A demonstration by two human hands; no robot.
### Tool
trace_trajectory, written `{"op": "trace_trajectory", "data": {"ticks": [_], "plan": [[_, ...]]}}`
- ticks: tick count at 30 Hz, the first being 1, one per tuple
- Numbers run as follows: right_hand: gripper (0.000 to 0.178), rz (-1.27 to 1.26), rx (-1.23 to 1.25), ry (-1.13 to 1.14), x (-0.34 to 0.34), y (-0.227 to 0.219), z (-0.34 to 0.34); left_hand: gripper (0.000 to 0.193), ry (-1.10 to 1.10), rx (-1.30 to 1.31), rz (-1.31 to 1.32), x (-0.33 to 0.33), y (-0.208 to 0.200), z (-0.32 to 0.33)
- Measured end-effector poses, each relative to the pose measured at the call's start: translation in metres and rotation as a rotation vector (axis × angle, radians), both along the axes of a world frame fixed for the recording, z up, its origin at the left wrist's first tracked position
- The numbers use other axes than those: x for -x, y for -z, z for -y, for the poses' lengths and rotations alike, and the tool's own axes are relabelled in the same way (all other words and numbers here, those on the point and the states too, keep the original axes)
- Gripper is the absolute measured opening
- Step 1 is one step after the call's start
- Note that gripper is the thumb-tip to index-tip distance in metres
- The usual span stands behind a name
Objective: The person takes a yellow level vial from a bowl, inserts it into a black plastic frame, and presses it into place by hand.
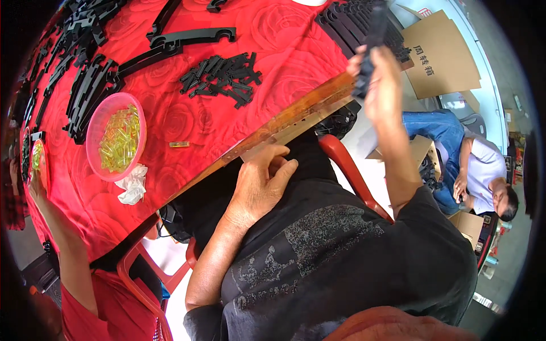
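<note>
My right hand (382, 85), raised over the table's right corner, grips a long black plastic part (372, 40). Motion blurs both. Beside the part, a stack of similar long black parts (341, 34) lies on the red rose-patterned cloth (284, 62). Low by the wooden table edge (284, 119) is my left hand (260, 179), its fingers loosely bent and the thumb apart, with nothing visible in it. Ahead of it on the cloth lie a pile of small black pieces (222, 77) and a single small clear yellow piece (179, 144).
A pink bowl (92, 136) of clear yellow pieces stands left beside crumpled white plastic (132, 184). Long black parts (94, 85) cover the far left. A co-worker's arm (68, 250) reaches in at left; another person (483, 153) sits at right near cardboard (449, 57).
</note>
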State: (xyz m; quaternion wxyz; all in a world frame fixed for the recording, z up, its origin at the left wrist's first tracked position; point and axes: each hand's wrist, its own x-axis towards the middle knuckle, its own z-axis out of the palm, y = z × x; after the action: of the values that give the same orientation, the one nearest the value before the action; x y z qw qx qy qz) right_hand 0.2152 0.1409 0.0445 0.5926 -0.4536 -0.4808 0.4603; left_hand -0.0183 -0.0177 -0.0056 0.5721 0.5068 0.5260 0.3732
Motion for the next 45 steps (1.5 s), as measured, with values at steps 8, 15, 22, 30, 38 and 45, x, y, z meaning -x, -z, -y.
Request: {"op": "trace_trajectory", "data": {"ticks": [8, 15, 22, 30, 38, 45], "plan": [[0.022, 0.304, 0.078, 0.323, -0.143, -0.024, -0.12, 0.026, 0.148, -0.053, -0.117, -0.001, 0.005, 0.0], [0.017, 1.038, 0.024, 0.727, -0.302, -0.007, -0.224, 0.026, 0.127, -0.028, -0.049, -0.003, 0.012, 0.001], [0.025, 1.074, 0.112, 0.733, -0.299, 0.021, -0.254, 0.025, 0.087, 0.051, -0.058, -0.003, 0.012, 0.004], [0.017, 0.845, 0.183, 0.527, -0.313, 0.047, -0.316, 0.026, 0.1, 0.086, -0.105, -0.005, 0.009, -0.002], [0.04, 0.879, 0.557, 0.274, -0.278, 0.043, -0.308, 0.026, 0.104, 0.094, -0.111, -0.005, 0.005, -0.006], [0.064, 0.662, 0.499, 0.047, -0.294, 0.032, -0.295, 0.027, 0.114, 0.045, -0.167, -0.003, 0.003, -0.009]]}}
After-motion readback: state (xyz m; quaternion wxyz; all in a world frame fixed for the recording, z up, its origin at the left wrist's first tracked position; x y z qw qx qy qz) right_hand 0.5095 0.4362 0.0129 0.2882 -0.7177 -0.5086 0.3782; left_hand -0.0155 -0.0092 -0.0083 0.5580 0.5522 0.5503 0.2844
